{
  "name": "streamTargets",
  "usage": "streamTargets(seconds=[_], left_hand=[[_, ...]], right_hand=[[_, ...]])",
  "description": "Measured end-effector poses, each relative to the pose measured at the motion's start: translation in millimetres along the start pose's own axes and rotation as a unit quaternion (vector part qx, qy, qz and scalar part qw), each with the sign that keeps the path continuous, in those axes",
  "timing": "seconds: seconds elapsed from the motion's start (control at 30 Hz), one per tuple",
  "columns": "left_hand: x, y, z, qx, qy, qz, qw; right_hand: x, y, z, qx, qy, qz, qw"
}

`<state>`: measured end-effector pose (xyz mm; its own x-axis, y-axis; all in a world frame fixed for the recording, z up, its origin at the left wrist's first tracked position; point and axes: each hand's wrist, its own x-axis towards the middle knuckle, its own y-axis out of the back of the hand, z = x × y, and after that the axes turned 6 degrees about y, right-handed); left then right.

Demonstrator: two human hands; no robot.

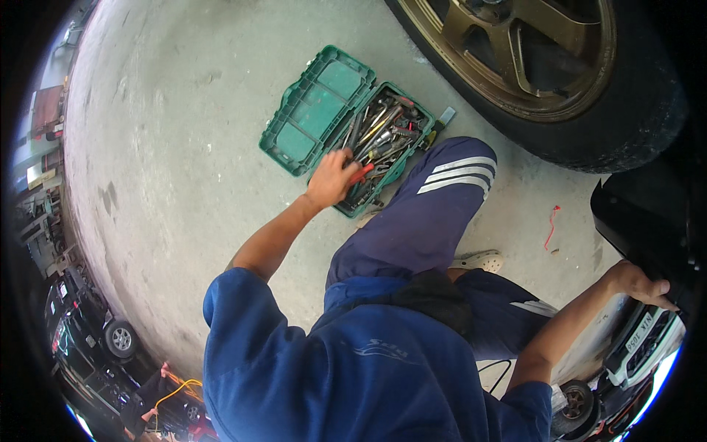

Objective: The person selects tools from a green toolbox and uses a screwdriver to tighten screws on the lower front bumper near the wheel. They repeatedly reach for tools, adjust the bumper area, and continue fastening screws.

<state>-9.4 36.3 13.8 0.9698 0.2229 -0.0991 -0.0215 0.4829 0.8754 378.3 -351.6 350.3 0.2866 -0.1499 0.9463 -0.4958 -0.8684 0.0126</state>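
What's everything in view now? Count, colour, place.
Toolbox: one, green, open, upper centre floor
Tools: many, mostly metallic, inside it
Red handle: one, red, at the left hand
Wheel: one, bronze rim, black tyre, upper right
Strip: one, red, right floor
Panel: one, black, right
Vehicle: one, black, lower left
Cable: one, yellow, lower left
Background clutter: uncounted, mixed, left edge
Shirt: one, blue, bottom centre
Trousers: one pair, navy, white-striped, centre
Left hand: one, bare, over toolbox
Right hand: one, bare, by panel
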Motion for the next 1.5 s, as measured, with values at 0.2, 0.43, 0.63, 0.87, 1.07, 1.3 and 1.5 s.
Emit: streamTargets(seconds=[0.2,0.43,0.63,0.87,1.07,1.3,1.5], left_hand=[[7.9,-31.2,23.0,0.114,-0.075,-0.049,0.989],[19.5,35.7,-7.5,-0.049,-0.031,0.038,0.998],[-1.8,61.6,-5.9,-0.057,0.071,0.024,0.996],[-41.1,45.2,-11.3,-0.068,0.234,0.061,0.968],[-36.7,-0.1,25.6,0.008,0.282,0.086,0.955],[-49.3,-5.3,32.5,-0.067,0.301,0.157,0.938],[-45.3,-25.3,42.8,0.104,0.238,-0.196,0.946]], right_hand=[[4.8,8.1,18.2,0.005,0.030,0.012,0.999],[6.0,6.8,24.9,0.046,0.074,-0.003,0.996],[-1.9,8.8,9.1,-0.027,0.000,0.033,0.999],[0.5,3.7,5.6,0.015,0.008,0.018,1.000],[-0.7,2.3,5.3,0.041,-0.002,0.006,0.999],[7.9,6.9,20.7,0.098,0.056,-0.010,0.994],[7.3,8.9,26.4,0.121,0.062,-0.004,0.991]])
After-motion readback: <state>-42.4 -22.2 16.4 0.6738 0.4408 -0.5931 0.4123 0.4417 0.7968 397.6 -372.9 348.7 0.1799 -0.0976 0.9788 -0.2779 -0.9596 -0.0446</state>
